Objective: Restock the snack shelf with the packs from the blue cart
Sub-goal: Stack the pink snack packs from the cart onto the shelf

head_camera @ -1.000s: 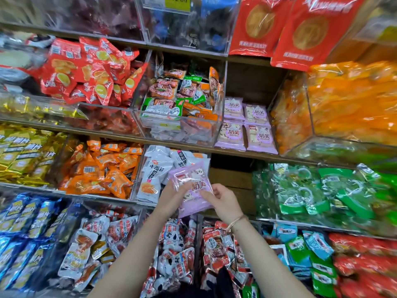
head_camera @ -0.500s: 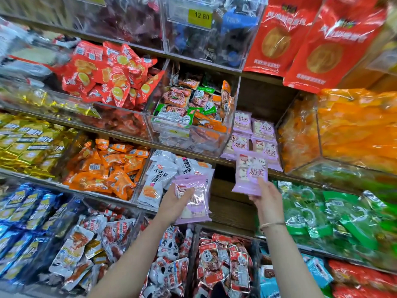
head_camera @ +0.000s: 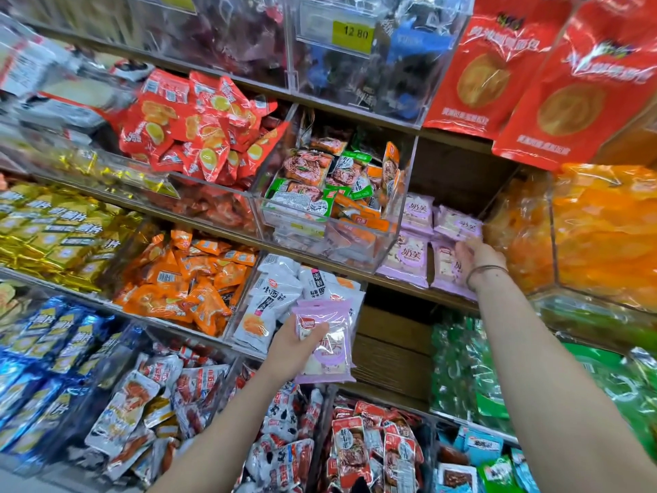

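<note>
Purple shiny packs (head_camera: 325,345) are sitting gripped in the left hand (head_camera: 289,350), the right hand (head_camera: 478,256) is pinching one pack (head_camera: 458,225) on the shelf (head_camera: 426,294).

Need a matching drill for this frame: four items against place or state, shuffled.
Items
1. left hand
2. right hand
3. price tag
4. large red bags

Place or state
A. yellow, on a clear top bin
B. grips held purple packs
C. top right
D. touches shelved purple pack, middle shelf

Pairs: 1-B, 2-D, 3-A, 4-C
</note>
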